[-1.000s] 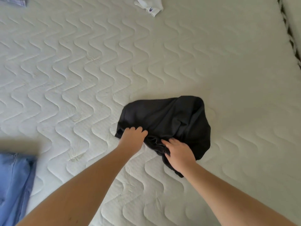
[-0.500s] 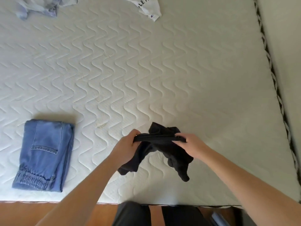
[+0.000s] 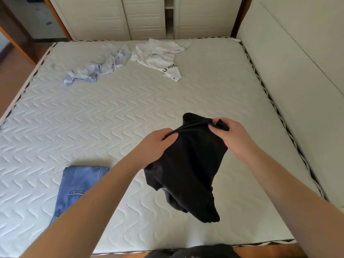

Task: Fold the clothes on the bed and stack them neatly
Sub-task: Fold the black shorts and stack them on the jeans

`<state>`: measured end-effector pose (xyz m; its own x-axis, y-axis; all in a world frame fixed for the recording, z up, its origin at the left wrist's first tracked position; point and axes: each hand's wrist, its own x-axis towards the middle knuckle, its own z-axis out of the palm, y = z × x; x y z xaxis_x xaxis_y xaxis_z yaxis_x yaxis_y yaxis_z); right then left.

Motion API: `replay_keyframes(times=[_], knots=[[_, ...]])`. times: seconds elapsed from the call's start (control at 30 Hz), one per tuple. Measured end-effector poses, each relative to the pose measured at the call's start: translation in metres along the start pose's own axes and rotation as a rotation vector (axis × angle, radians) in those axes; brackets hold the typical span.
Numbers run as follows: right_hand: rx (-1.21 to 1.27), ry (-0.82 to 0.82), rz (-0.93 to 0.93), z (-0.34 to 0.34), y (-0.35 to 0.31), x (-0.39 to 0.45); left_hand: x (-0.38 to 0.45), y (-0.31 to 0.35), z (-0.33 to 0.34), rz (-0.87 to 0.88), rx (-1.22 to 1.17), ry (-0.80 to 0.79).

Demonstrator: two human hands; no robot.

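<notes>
A black garment (image 3: 188, 164) hangs in the air above the white quilted mattress (image 3: 130, 116). My left hand (image 3: 156, 144) grips its upper edge on the left, and my right hand (image 3: 230, 136) pinches the same edge on the right, so the cloth dangles crumpled below them. Folded blue jeans (image 3: 78, 183) lie flat near the front left, partly hidden by my left forearm. A crumpled pale blue shirt (image 3: 98, 67) and a white printed T-shirt (image 3: 160, 56) lie unfolded at the far side.
A padded cream panel (image 3: 297, 81) runs along the bed's right side. White louvred wardrobe doors (image 3: 145, 17) stand behind the far edge. Wooden floor (image 3: 13, 79) shows to the left and along the front edge.
Both hands lifted the black garment off the mattress and raised it higher. My view tilted up, bringing the far clothes and wardrobe into sight.
</notes>
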<state>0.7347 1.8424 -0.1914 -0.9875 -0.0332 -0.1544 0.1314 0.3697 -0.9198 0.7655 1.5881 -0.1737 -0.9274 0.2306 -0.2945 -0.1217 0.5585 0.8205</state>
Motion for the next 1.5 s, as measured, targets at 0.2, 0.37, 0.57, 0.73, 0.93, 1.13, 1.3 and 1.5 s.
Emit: replay_keyframes(times=[0.2, 0.37, 0.57, 0.73, 0.93, 1.13, 1.3, 1.5], knots=[[0.279, 0.057, 0.018, 0.008, -0.030, -0.014, -0.025, 0.036, -0.026, 0.068, -0.083, -0.008], [0.325, 0.033, 0.053, 0.024, -0.036, -0.028, -0.029, 0.048, -0.049, 0.036, -0.360, 0.050], [0.230, -0.048, 0.104, 0.058, -0.034, -0.046, -0.031, 0.087, -0.070, 0.091, -0.664, 0.112], [0.146, -0.288, -0.010, 0.080, -0.022, -0.058, -0.030, 0.122, -0.084, 0.169, -0.798, 0.202], [-0.087, -0.113, -0.065, 0.086, 0.004, -0.064, -0.025, 0.155, -0.098, 0.273, -0.934, 0.233], [-0.147, 0.075, 0.100, 0.058, 0.002, -0.044, -0.003, 0.142, -0.080, 0.298, -0.731, 0.197], [0.165, 0.033, 0.117, 0.045, -0.020, -0.038, 0.012, 0.092, -0.053, 0.221, -0.420, 0.121], [0.663, 0.043, 0.155, 0.040, -0.060, -0.023, -0.013, 0.022, -0.009, 0.233, -0.234, 0.201]])
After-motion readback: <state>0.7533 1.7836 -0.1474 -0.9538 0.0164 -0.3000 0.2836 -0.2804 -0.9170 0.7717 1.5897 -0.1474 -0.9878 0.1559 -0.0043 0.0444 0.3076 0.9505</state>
